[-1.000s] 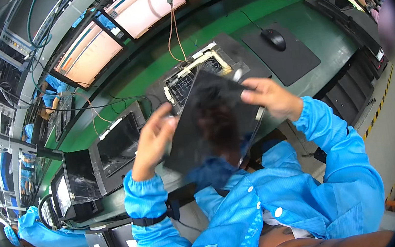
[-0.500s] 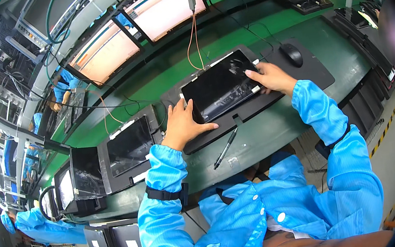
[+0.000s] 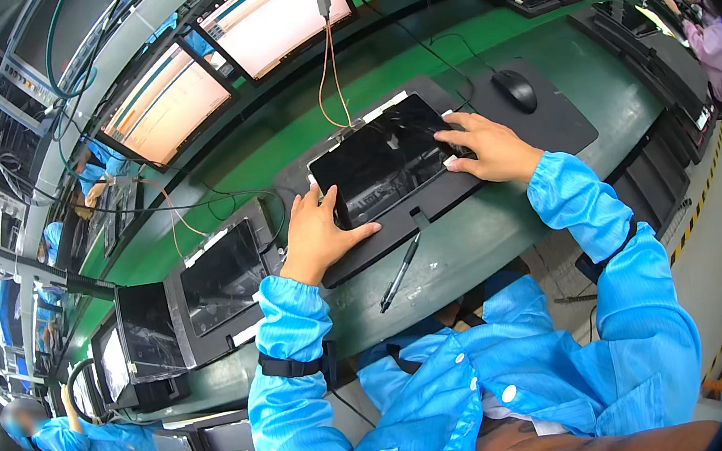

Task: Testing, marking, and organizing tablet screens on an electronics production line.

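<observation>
A black tablet [image 3: 384, 158] with a glossy dark screen lies flat in a black fixture tray [image 3: 431, 208] on the green bench. My left hand [image 3: 317, 235] presses on the tablet's near left corner, fingers spread. My right hand [image 3: 489, 148] rests on its right edge, fingers curled over the rim. An orange cable [image 3: 328, 85] hangs down to the tablet's far edge. A black stylus pen [image 3: 400, 272] lies on the bench just in front of the tray.
A black mouse [image 3: 517, 90] sits on a dark mat to the right. Two more tablets in trays [image 3: 223, 278] [image 3: 150, 331] stand to the left. Two lit monitors [image 3: 162, 106] [image 3: 281, 14] line the back. Other people in blue sleeves [image 3: 90, 439] work nearby.
A second ago both hands held the tablet lifted and tilted in front of me; it was then lowered into the tray, and the hands now press it flat there.
</observation>
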Tool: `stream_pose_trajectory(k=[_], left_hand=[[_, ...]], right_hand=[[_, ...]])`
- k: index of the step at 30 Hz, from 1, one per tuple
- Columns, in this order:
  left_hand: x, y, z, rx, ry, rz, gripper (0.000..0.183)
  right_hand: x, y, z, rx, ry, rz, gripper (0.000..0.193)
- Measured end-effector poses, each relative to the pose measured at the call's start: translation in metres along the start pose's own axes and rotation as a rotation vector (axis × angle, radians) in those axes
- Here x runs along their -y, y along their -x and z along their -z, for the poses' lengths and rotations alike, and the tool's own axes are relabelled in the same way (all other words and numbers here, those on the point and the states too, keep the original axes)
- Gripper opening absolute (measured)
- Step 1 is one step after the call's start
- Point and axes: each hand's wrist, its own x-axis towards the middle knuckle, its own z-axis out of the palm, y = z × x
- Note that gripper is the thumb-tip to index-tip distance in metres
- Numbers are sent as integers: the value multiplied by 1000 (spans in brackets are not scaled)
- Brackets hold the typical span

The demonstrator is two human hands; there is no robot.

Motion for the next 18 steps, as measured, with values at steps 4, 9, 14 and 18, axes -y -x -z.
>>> stream_pose_trajectory(k=[4, 9, 14, 18], left_hand=[[4, 1, -3, -48, 21, 4, 98], [5, 1, -7, -59, 53, -23, 94], [-1, -2, -4, -58, -5, -26, 90], [-6, 5, 6, -72, -29, -15, 96]], right_hand=[[1, 2, -4, -15, 5, -75, 48], [-2, 4, -10, -64, -21, 12, 45], [-3, 7, -5, -48, 26, 25, 53], [20, 4, 3, -13, 164, -5, 56]])
